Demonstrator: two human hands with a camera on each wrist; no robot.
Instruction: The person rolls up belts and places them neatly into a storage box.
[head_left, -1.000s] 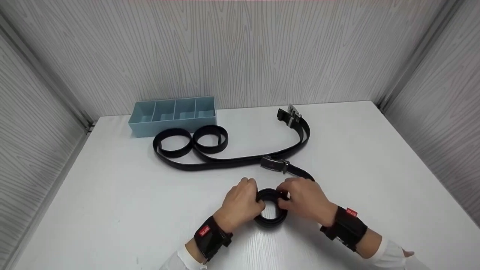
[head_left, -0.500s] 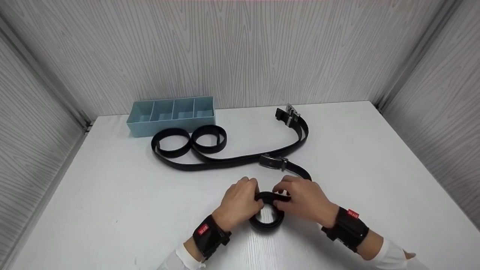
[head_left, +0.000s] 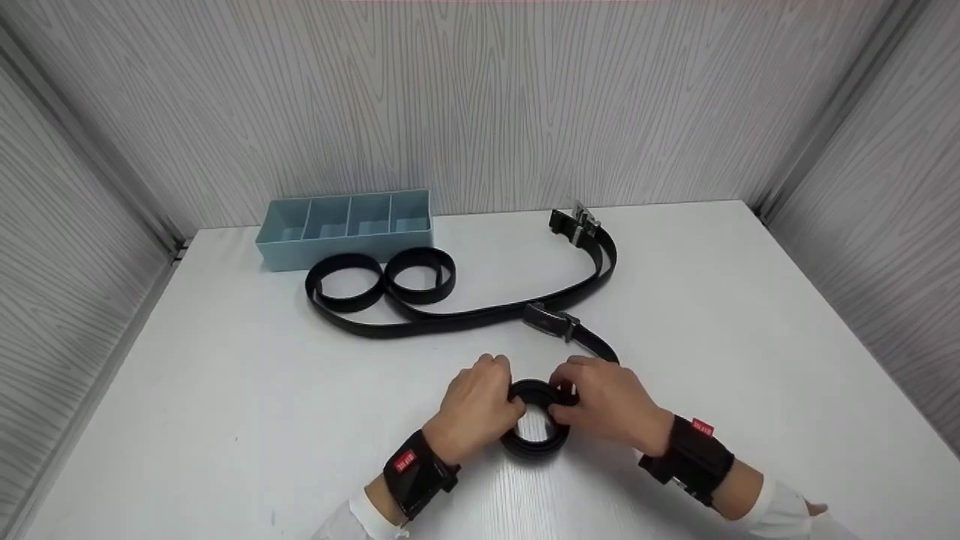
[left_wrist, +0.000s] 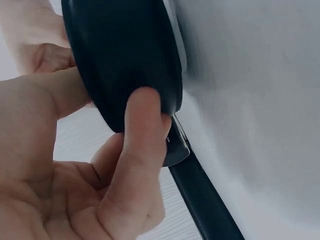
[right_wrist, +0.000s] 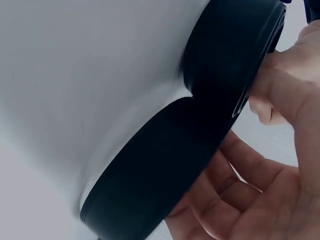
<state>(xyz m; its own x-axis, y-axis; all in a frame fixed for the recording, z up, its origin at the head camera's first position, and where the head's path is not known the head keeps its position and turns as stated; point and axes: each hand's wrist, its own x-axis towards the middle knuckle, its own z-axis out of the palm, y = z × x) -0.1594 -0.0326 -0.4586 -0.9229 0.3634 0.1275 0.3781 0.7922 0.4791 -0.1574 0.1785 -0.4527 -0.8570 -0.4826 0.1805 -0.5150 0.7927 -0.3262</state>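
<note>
Between the two hands a black belt point(head_left: 535, 451) is rolled into a coil, standing on its edge on the white table. My left hand point(head_left: 474, 411) grips the coil's left side, the thumb over its inner rim; the left wrist view shows a fingertip point(left_wrist: 142, 107) pressed on the coil's outer face. My right hand point(head_left: 609, 396) pinches the right side, thumb inside the ring, other fingers behind the strap point(right_wrist: 150, 165) that leaves the coil. Beyond the right hand the belt's loose end runs up to its metal buckle point(head_left: 548, 320). Part of that strap is hidden by the hand.
Two more black belts lie behind, their ends curled into loops point(head_left: 345, 305) point(head_left: 420, 297) and their buckles point(head_left: 583, 220) together at the back right. A blue divided box point(head_left: 345, 252) stands at the back left against the wall panel.
The coil has shifted slightly left and toward the body. The right hand's fingers drew the strap away from the coil, then closed back against it. The left hand keeps its grip.
</note>
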